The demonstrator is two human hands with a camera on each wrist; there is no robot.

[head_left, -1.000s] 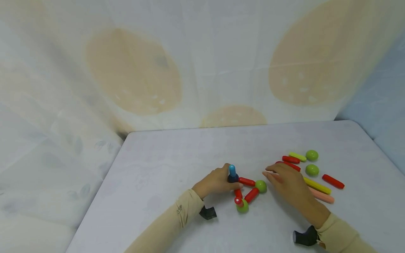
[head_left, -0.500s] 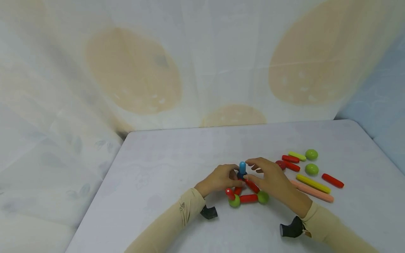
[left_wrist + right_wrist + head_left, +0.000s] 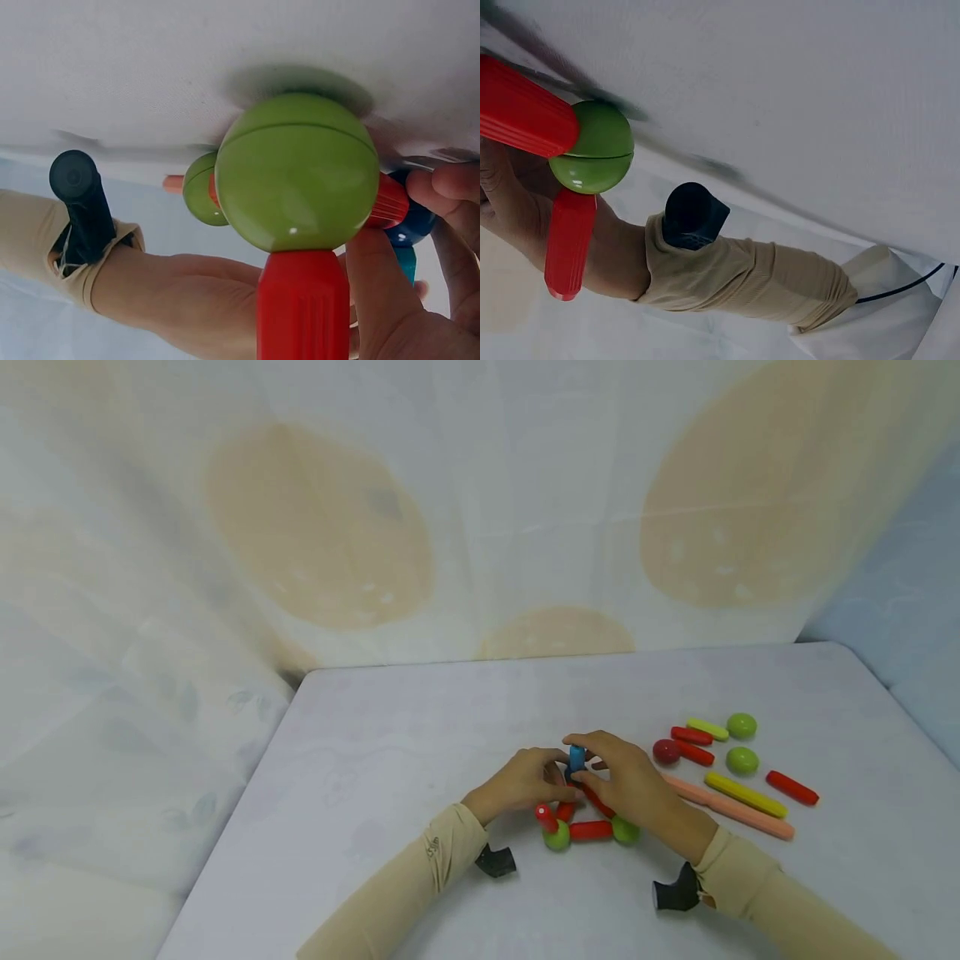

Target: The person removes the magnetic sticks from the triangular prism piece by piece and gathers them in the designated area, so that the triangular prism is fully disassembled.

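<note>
- The tabletop [image 3: 390, 752], covered in a pale cloth, carries everything; a patterned curtain [image 3: 315, 527] hangs behind it.
- The left hand [image 3: 517, 785] sits just left of the blue piece [image 3: 576, 757] — its grip is curled in against the small toy frame, fingertips on the dark ball [image 3: 417, 222] under the blue piece and on a red rod beside it.
- The right hand [image 3: 626, 781] comes in from the right of the blue piece, thumb and forefinger pinching it from either side; the piece stands upright at the top of the frame.
- Just in front of the blue piece, lower down, lies the frame's base: a red rod [image 3: 590, 830] flat on the cloth between two green balls [image 3: 557, 837], with more red rods rising toward the dark ball.
- To the right of the blue piece, well apart from the hands, loose parts lie scattered — a long pink stick [image 3: 738, 817], a yellow stick [image 3: 744, 793], short red rods [image 3: 792, 787], a lime stick [image 3: 707, 728], two more green balls [image 3: 741, 760] and a dark red ball [image 3: 664, 751].
- A dark camera mount [image 3: 495, 862] sits at each wrist, against the beige sleeves [image 3: 442, 852].
</note>
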